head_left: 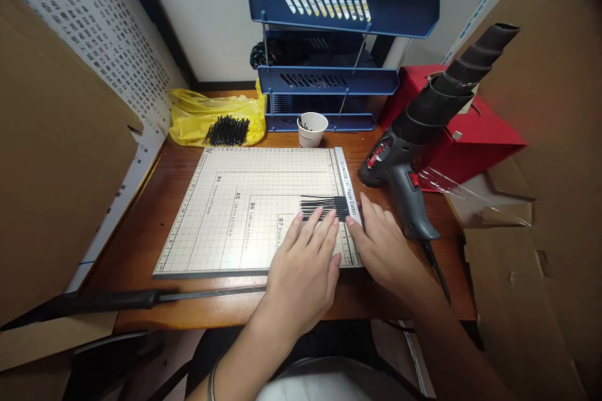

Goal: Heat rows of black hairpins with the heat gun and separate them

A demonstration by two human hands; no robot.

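Observation:
A row of thin black strips [313, 205] lies side by side on a cream paper cutter board [226, 219], their right ends against the cutter's white guide edge [348, 188]. My left hand [305, 263] is open, its fingers stretched flat with the tips resting on the near strips. At the guide edge, my right hand [383, 241] is open too, thumb by the strips' ends and fingers extended beyond the edge. The cutter's arm with its black handle [117, 302] lies lowered along the board's near side. Part of the strips is hidden under my left fingers.
A heat gun [414, 131] stands at the right before a red box [484, 144]. Behind the board are a white paper cup [311, 128], a blue tiered rack [329, 80] and a yellow bag [188, 119] with short black pieces [228, 130]. Cardboard [512, 301] flanks the table.

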